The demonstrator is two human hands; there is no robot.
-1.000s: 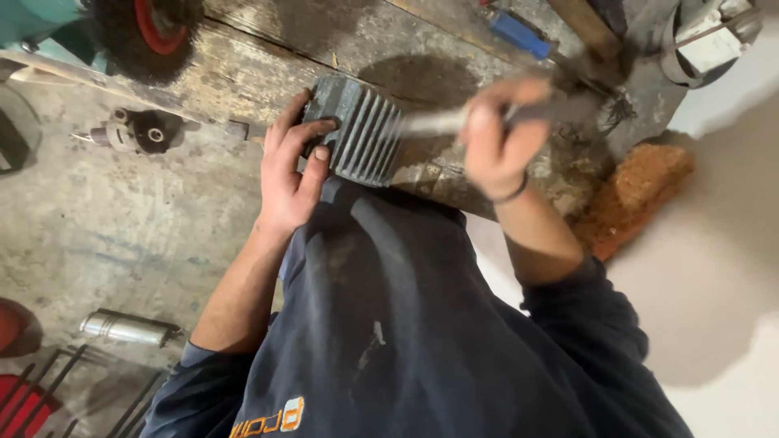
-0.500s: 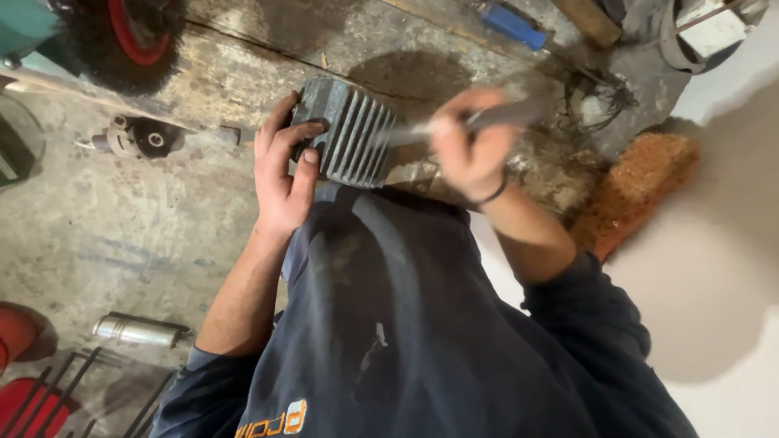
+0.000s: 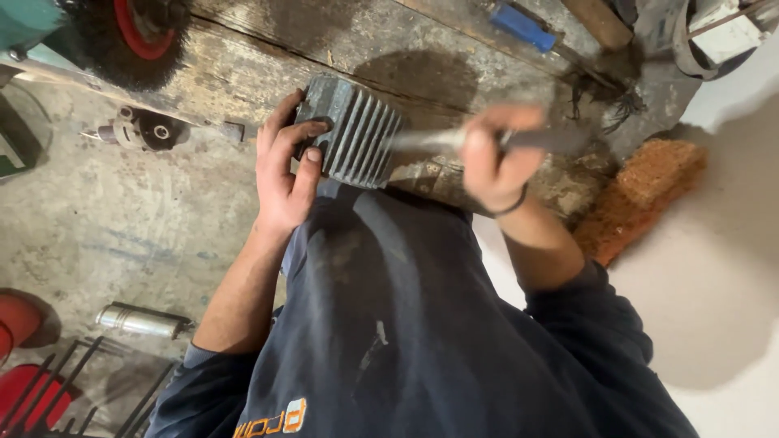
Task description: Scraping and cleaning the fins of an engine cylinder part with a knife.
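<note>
While left hand (image 3: 286, 166) grips finned casting (image 3: 353, 134) | right hand (image 3: 495, 158) holds tool (image 3: 430, 139)

Left hand (image 3: 286, 166) grips finned grey metal block (image 3: 353, 130) at edge of worn wooden bench (image 3: 268, 49), thumb & fingers round its left end. Right hand (image 3: 495, 158) closed on blurred rod-like tool (image 3: 438, 139), tip touching the fins. Blue-handled tool (image 3: 523, 26) lies further back on bench. Silver cylinder (image 3: 142, 320) on concrete floor (image 3: 105, 227), well apart.
</note>
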